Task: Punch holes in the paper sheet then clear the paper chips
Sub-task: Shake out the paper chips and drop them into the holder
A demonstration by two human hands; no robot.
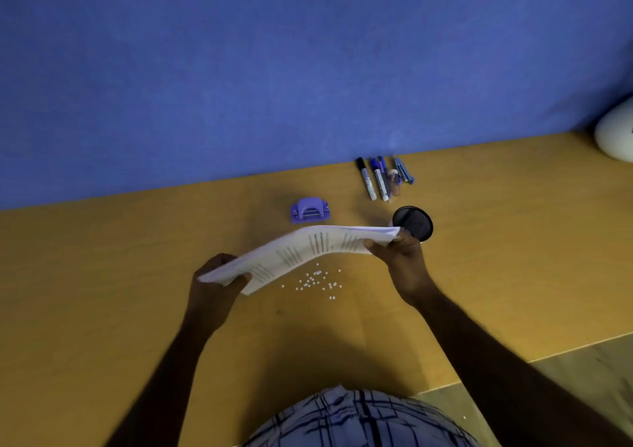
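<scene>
Both hands hold a white printed paper sheet (301,253) above the yellow-brown desk, bowed upward in the middle. My left hand (214,287) pinches its lower left end and my right hand (399,253) grips its upper right end. Just below the sheet, several small white paper chips (317,280) lie scattered on the desk. A purple hole punch (310,210) stands behind the sheet, apart from both hands.
A black round mesh cup (414,223) lies right behind my right hand. Several markers and pens (382,177) lie by the blue wall. A white rounded object (616,131) sits at the far right. The desk (102,275) has its front edge at lower right.
</scene>
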